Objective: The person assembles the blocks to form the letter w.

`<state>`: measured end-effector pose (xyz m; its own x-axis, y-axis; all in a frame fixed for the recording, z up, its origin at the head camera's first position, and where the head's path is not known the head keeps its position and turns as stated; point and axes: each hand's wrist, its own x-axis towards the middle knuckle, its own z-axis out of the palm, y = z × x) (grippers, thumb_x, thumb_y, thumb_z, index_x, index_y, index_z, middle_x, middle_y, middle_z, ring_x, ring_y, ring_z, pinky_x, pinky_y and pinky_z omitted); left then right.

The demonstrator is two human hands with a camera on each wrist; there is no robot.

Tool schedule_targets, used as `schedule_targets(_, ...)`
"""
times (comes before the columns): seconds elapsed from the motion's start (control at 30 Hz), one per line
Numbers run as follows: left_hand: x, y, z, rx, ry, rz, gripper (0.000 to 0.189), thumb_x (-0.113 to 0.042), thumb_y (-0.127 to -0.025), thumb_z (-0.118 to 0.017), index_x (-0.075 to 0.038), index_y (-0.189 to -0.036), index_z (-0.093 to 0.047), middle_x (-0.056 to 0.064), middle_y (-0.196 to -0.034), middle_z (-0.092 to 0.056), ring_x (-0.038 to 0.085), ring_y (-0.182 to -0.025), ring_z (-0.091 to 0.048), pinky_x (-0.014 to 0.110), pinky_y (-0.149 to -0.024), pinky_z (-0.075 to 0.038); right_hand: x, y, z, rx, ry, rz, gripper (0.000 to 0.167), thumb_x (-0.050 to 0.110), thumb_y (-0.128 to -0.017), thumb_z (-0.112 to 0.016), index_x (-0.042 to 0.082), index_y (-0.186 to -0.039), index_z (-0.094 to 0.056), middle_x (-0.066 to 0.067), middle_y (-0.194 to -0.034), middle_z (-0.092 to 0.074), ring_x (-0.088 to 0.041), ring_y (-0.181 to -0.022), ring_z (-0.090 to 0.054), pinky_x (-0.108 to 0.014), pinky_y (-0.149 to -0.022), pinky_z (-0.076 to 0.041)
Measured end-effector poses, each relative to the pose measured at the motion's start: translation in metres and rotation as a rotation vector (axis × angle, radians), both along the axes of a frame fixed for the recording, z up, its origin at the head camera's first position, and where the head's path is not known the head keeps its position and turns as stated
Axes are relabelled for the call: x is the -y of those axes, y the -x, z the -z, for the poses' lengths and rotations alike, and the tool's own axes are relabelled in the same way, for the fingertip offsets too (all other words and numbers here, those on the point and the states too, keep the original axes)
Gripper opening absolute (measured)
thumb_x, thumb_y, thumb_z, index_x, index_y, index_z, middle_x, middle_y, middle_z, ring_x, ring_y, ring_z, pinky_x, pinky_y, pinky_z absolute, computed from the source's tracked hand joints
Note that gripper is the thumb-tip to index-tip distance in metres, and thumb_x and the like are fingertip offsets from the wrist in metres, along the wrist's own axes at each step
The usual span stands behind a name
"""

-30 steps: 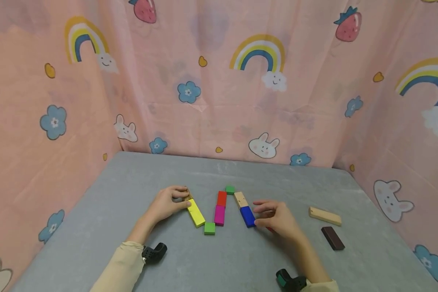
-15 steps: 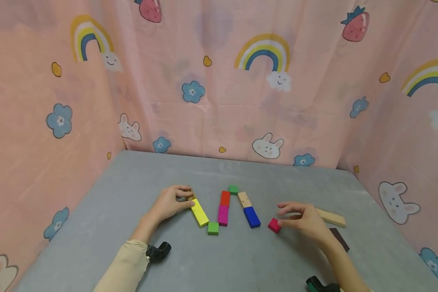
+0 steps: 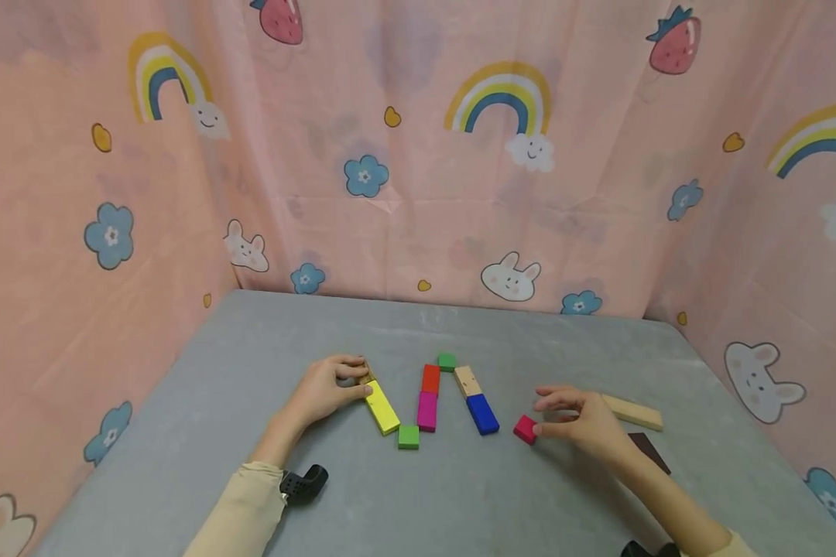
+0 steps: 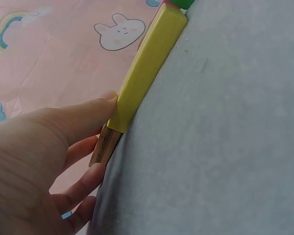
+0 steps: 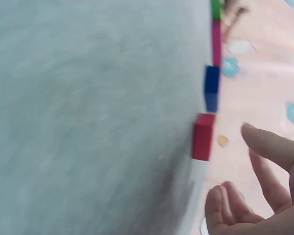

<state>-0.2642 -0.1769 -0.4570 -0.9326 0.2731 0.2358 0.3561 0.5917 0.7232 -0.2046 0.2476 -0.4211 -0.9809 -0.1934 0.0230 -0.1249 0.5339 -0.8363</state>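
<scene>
My left hand (image 3: 327, 388) rests at the far left end of a zigzag of blocks. Its fingers curl round a brown wooden block (image 4: 105, 142), while the thumb touches the end of the yellow block (image 3: 382, 408). From there run a green block (image 3: 408, 437), a magenta block (image 3: 427, 412), a red block (image 3: 431, 379), another green block (image 3: 447, 361), a natural wood block (image 3: 467, 381) and a blue block (image 3: 483, 415). A crimson block (image 3: 525, 429) lies right of these. Beside it, my right hand (image 3: 585, 424) has loosely bent fingers, with a gap to the block in the right wrist view (image 5: 264, 181).
Behind the right hand lie a long natural wood block (image 3: 634, 413) and a dark brown block (image 3: 649, 452), both partly hidden by the arm. The grey table (image 3: 286, 325) ends at a pink printed curtain (image 3: 404, 232) at the back and sides.
My right hand has moved right, from beside the blue block to beside the crimson block, which now shows fully. The left hand keeps its place; the head view has shifted slightly.
</scene>
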Motion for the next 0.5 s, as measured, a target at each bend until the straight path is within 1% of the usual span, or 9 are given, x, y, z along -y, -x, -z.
schedule_targets(0.07, 0.0, -0.001, 0.0, -0.001, -0.005, -0.001, 0.041, -0.025, -0.083, -0.082, -0.007, -0.118, -0.073, 0.002, -0.131, -0.061, 0.03, -0.129, -0.048, 0.05, -0.105, -0.039, 0.0, 0.002, 0.002, 0.013, 0.007, -0.001, 0.028, 0.016, -0.08, -0.084, 0.003, -0.103, -0.075, -0.018, -0.132, -0.058, -0.033, -0.113, -0.057, -0.05, -0.093, -0.05)
schedule_targets(0.13, -0.001, -0.001, 0.0, -0.005, -0.006, -0.001, 0.04, -0.025, -0.083, -0.082, -0.007, -0.118, -0.073, 0.002, -0.131, -0.061, 0.03, -0.129, -0.048, 0.05, -0.105, -0.039, -0.001, 0.004, 0.005, 0.03, 0.018, -0.027, 0.026, 0.015, -0.08, -0.084, 0.004, -0.102, -0.075, -0.018, -0.131, -0.059, -0.033, -0.114, -0.056, -0.046, -0.092, -0.051)
schedule_targets(0.2, -0.001, -0.001, 0.0, -0.009, -0.007, -0.001, 0.04, -0.026, -0.083, -0.082, -0.007, -0.117, -0.074, 0.002, -0.131, -0.061, 0.03, -0.128, -0.048, 0.05, -0.105, -0.039, -0.003, 0.006, 0.009, 0.04, 0.021, -0.084, 0.024, 0.013, -0.079, -0.085, 0.005, -0.1, -0.076, -0.019, -0.13, -0.059, -0.034, -0.116, -0.056, -0.042, -0.09, -0.052)
schedule_targets(0.27, -0.001, -0.001, 0.0, -0.011, -0.004, -0.001, 0.04, -0.026, -0.083, -0.082, -0.007, -0.117, -0.074, 0.002, -0.13, -0.062, 0.03, -0.128, -0.049, 0.05, -0.105, -0.04, -0.007, 0.009, 0.012, 0.056, 0.019, -0.159, 0.023, 0.01, -0.078, -0.085, 0.005, -0.098, -0.076, -0.02, -0.13, -0.059, -0.035, -0.117, -0.056, -0.039, -0.087, -0.054)
schedule_targets(0.37, -0.001, -0.002, 0.0, -0.004, -0.008, -0.002, 0.04, -0.026, -0.083, -0.082, -0.007, -0.117, -0.074, 0.002, -0.13, -0.061, 0.03, -0.128, -0.049, 0.05, -0.105, -0.039, -0.012, 0.014, 0.014, 0.085, 0.002, -0.267, 0.024, 0.007, -0.076, -0.085, 0.006, -0.098, -0.076, -0.02, -0.131, -0.059, -0.034, -0.115, -0.057, -0.034, -0.08, -0.055)
schedule_targets(0.43, -0.001, -0.002, 0.0, 0.001, -0.01, -0.006, 0.041, -0.025, -0.083, -0.082, -0.006, -0.118, -0.073, 0.002, -0.131, -0.061, 0.03, -0.128, -0.049, 0.05, -0.105, -0.039, -0.015, 0.018, 0.014, 0.125, 0.0, -0.313, 0.026, 0.005, -0.075, -0.086, 0.006, -0.099, -0.076, -0.018, -0.132, -0.059, -0.031, -0.109, -0.058, -0.031, -0.073, -0.055)
schedule_targets(0.47, -0.001, -0.002, 0.0, 0.003, -0.01, -0.008, 0.041, -0.025, -0.083, -0.082, -0.006, -0.118, -0.073, 0.002, -0.131, -0.061, 0.03, -0.128, -0.048, 0.05, -0.105, -0.039, -0.016, 0.02, 0.014, 0.144, -0.002, -0.324, 0.026, 0.005, -0.075, -0.086, 0.006, -0.099, -0.076, -0.017, -0.132, -0.059, -0.029, -0.103, -0.059, -0.029, -0.068, -0.053)
schedule_targets(0.5, -0.001, -0.002, 0.0, 0.005, -0.01, -0.009, 0.041, -0.026, -0.083, -0.082, -0.006, -0.118, -0.073, 0.002, -0.131, -0.061, 0.03, -0.128, -0.048, 0.05, -0.105, -0.039, -0.017, 0.022, 0.013, 0.161, -0.004, -0.334, 0.027, 0.005, -0.075, -0.085, 0.006, -0.099, -0.076, -0.015, -0.132, -0.06, -0.027, -0.1, -0.058, -0.028, -0.065, -0.052)
